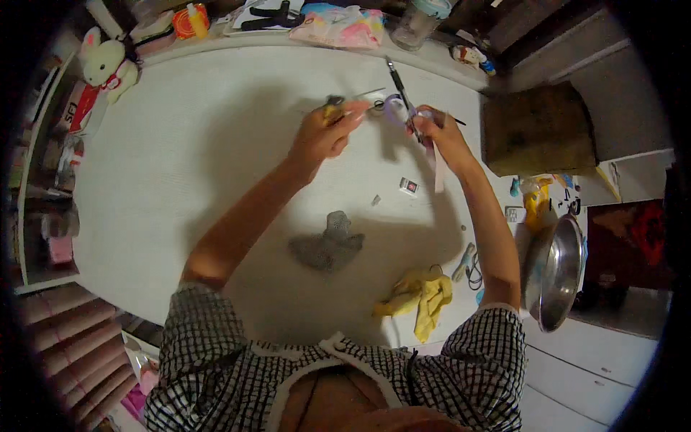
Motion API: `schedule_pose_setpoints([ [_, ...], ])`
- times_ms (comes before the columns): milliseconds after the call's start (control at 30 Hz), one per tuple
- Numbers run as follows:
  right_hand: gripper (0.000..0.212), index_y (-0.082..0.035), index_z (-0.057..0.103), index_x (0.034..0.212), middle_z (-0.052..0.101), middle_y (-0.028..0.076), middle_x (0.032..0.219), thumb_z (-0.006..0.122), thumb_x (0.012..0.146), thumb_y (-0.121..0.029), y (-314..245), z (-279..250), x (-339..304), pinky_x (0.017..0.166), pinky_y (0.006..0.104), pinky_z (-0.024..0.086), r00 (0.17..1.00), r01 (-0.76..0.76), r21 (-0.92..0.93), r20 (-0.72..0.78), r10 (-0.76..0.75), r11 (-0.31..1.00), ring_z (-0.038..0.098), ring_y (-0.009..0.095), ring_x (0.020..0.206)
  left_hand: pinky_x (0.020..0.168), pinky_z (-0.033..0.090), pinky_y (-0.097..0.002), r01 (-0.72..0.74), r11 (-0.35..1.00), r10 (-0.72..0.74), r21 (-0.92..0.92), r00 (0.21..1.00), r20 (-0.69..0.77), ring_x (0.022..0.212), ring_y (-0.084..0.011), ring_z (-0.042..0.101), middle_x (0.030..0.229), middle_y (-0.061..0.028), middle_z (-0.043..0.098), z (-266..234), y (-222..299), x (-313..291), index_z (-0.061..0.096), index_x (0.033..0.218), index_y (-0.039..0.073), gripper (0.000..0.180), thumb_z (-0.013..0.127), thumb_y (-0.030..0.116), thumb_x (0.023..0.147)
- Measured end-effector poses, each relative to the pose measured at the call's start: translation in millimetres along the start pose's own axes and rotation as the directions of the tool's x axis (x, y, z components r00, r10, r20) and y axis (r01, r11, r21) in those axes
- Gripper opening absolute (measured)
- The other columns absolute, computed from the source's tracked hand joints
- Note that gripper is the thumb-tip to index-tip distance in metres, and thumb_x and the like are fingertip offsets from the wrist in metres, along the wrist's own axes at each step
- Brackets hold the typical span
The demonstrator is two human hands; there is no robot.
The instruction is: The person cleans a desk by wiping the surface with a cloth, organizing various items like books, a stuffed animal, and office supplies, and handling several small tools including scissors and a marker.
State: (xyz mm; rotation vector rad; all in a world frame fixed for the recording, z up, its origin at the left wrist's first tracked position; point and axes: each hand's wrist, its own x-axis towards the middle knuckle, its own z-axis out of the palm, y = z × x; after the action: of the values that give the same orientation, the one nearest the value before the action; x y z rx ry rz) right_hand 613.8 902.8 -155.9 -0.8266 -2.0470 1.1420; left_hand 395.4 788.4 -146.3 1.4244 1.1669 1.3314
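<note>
Black pen [399,84], pinched by the right hand [445,137], points toward the table's [144,194] far edge; left hand [322,135] grips a blurred yellow object [332,112].

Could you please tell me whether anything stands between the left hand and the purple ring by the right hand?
Yes, a small dark loop appears between the left hand and the purple ring, though its exact depth is unclear.

At the far left sits a toy rabbit [108,70] (it is white). A jar [419,27] stands at the far side, a basin [563,277] at the right.
</note>
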Motion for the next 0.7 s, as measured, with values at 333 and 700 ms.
schedule_pose_setpoints([
  [333,0.022,-0.004,0.056,0.092,0.056,-0.001,0.069,0.059,0.082,-0.023,-17.6,40.9,-66.2,0.057,0.0199,0.037,0.986,-0.099,0.167,-0.118,0.119,0.981,0.049,0.007,0.061,0.068,0.046,-0.0343,-0.088,0.686,0.139,0.722,0.99,-0.012,0.074,-0.0228,0.057,0.076,-0.0078,0.059,-85.7,-77.2,-0.6,0.055,0.099,0.006,0.023,0.056,0.021,0.082],
  [700,0.022,-0.006,0.057,0.084,0.05,-0.002,0.065,0.061,0.081,-0.028,-15.8,109.1,-22.3,0.052,0.0215,0.036,0.966,-0.26,0.389,0.105,0.238,0.884,0.044,0.007,0.057,0.075,0.04,-0.041,-0.454,0.268,0.184,0.85,0.89,0.418,0.087,-0.0273,0.048,0.091,-0.0092,0.051,-111.9,-108.0,-98.0,0.052,0.11,0.015,0.04,0.064,0.023,0.073],
])
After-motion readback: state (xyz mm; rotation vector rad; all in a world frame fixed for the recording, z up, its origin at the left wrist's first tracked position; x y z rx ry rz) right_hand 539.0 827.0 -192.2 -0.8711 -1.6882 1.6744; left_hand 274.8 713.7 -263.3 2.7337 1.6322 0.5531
